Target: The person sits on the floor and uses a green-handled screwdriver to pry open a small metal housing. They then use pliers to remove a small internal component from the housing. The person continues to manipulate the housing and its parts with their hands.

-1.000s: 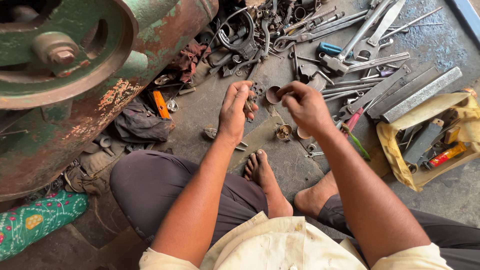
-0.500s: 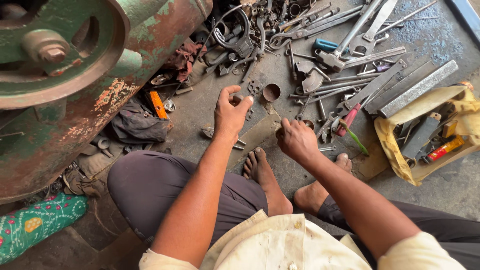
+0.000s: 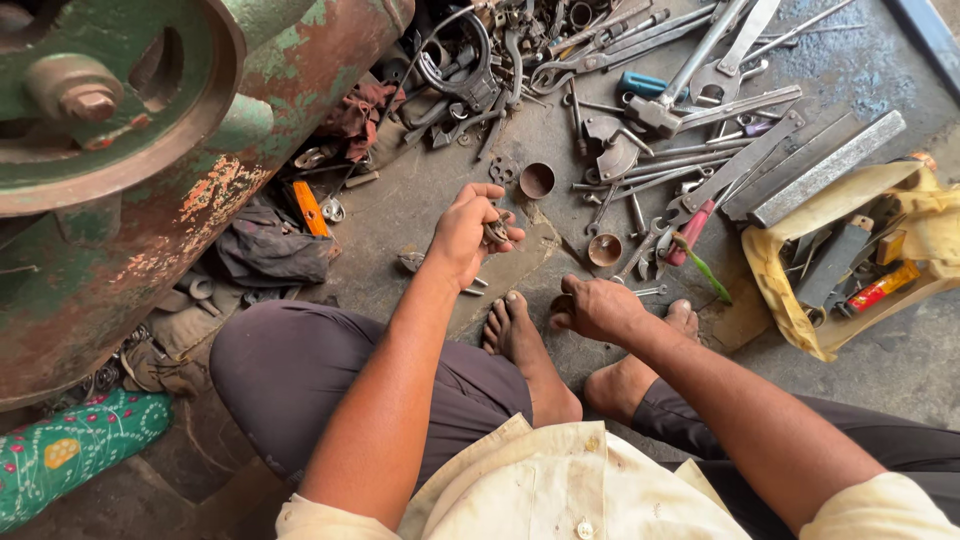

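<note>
A: What does the head view show?

B: A person sits on a concrete floor (image 3: 420, 215), looking down at bare feet and both hands. The left hand (image 3: 465, 235) is raised slightly, its fingers (image 3: 505, 238) closed around a small dark metal part (image 3: 496, 230), pinched between thumb and fingertips.

A: And the other hand?

B: The right hand (image 3: 600, 308) rests low beside the right foot (image 3: 640, 365), fingers curled shut; whether they grip anything, I cannot tell.

A: How would that small part handle?

B: It looks rigid, light, probably greasy and slippery, so a fingertip pinch across its sides seems the surest hold.

A: What surrounds it?

B: Just ahead lie a short rusty metal cup (image 3: 537, 180) and a smaller copper-toned ring (image 3: 604, 250). Beyond them, a heap of steel spanners (image 3: 720, 60) and flat grey bars (image 3: 825, 165). To the right, a yellow cloth bag (image 3: 800, 300) holds more tools. To the left, a large green machine (image 3: 150, 150), paint flaked to rust, with dark crumpled rags (image 3: 265, 250) at its base.
</note>
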